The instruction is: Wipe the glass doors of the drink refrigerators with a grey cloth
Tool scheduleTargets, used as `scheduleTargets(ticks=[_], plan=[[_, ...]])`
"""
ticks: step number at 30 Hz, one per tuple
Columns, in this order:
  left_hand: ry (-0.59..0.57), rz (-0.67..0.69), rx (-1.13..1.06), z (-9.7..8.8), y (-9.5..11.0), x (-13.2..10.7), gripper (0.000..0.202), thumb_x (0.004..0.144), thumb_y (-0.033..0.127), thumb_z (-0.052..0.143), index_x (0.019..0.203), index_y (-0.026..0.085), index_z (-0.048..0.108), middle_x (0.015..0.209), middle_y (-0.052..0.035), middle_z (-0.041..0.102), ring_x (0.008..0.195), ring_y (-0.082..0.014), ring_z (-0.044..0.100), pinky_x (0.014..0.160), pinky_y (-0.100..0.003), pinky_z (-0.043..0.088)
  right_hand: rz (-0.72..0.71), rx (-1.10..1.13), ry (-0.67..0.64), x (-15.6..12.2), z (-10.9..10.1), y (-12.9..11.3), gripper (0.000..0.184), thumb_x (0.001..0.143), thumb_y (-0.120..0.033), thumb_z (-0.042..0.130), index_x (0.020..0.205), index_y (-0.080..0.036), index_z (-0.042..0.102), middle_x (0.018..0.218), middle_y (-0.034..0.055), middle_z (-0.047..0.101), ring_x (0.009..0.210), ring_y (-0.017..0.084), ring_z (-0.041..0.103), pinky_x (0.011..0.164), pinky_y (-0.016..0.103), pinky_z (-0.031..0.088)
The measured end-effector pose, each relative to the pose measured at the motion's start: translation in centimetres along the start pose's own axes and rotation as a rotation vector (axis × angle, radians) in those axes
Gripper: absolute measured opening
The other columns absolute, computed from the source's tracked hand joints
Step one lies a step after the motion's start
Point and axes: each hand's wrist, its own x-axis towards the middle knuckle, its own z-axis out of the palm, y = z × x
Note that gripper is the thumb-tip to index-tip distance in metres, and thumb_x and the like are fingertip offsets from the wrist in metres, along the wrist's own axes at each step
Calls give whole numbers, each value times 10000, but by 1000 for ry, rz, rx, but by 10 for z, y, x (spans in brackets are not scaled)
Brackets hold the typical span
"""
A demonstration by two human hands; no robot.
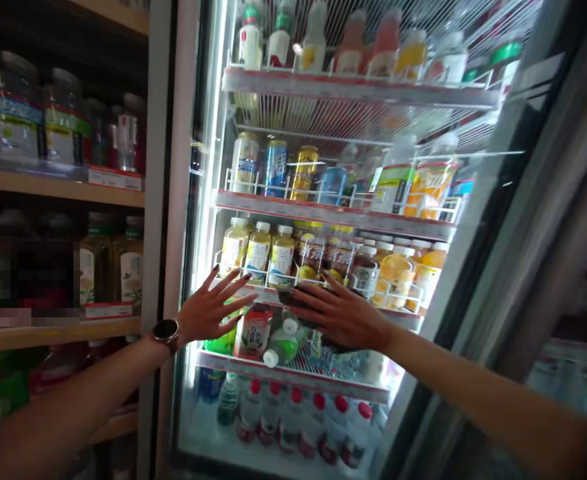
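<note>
Two bare forearms reach in from the lower corners toward a brightly lit drinks cooler (183, 200). The left hand (213, 310) and the right hand (338, 315) are both open, fingers spread wide, side by side at the front of the third shelf (403, 320) down. Neither hand closes around anything. A round black watch (166, 333) sits on the left wrist.

Just below the hands, on the fourth shelf (293, 377), drinks lie in disorder. A green bottle (282, 345) with a white cap lies on its side beneath the gap between the hands. Beside it, a red-and-white labelled bottle (252, 335) leans at a tilt, and a green item (221, 343) sits under the left hand. A dark object (298, 300) lies under the right palm, but it is too hidden to identify, and I cannot tell whether the palm touches it.

Rows of white-capped yellow drinks (258, 253) stand just above the left hand. Red-capped bottles (293, 427) fill the cooler's floor. To the left, wooden shelves (58, 187) hold large jars and bottles. A dark-framed glass door (478, 267) angles across the right side.
</note>
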Motion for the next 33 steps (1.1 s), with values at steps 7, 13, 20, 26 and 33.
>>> scheduleTargets(ticks=[7, 13, 20, 26, 33], plan=[[61, 5, -10, 4, 0, 0, 613, 983, 419, 614, 1562, 280, 467, 1668, -75, 422, 1629, -285, 226, 1352, -568, 97, 685, -255, 328, -68, -86, 142, 672, 1007, -347, 409, 1662, -386, 267, 1730, 89, 318, 1565, 413, 360, 1266, 714, 240], [89, 9, 14, 6, 0, -2, 595, 1003, 453, 576, 1564, 285, 465, 1662, -47, 436, 1627, -267, 230, 1361, -543, 65, 1082, -363, 682, 46, -118, 243, 617, 1029, -458, 318, 1629, -315, 304, 1729, 115, 314, 1586, 457, 276, 1159, 894, 195], [58, 11, 18, 10, -1, -5, 646, 989, 447, 595, 1591, 287, 425, 1686, -56, 395, 1623, -277, 244, 1361, -554, 86, 708, -333, 489, 189, -108, 172, 632, 1056, -423, 354, 1627, -153, 320, 1738, 172, 279, 1613, 356, 253, 1264, 717, 227], [79, -5, -16, 3, -1, -2, 655, 952, 364, 637, 1575, 285, 452, 1674, -53, 417, 1619, -264, 258, 1363, -531, 115, 249, -212, 220, 206, -67, 69, 625, 1043, -354, 433, 1641, -231, 302, 1759, 77, 259, 1637, 290, 205, 1324, 625, 175], [72, -12, -17, 2, 0, -4, 677, 933, 362, 663, 1574, 297, 456, 1662, -65, 437, 1609, -272, 287, 1355, -538, 145, 14, -114, 9, 104, -53, 57, 651, 1014, -344, 539, 1631, -284, 341, 1745, 47, 295, 1637, 261, 216, 1345, 610, 126]])
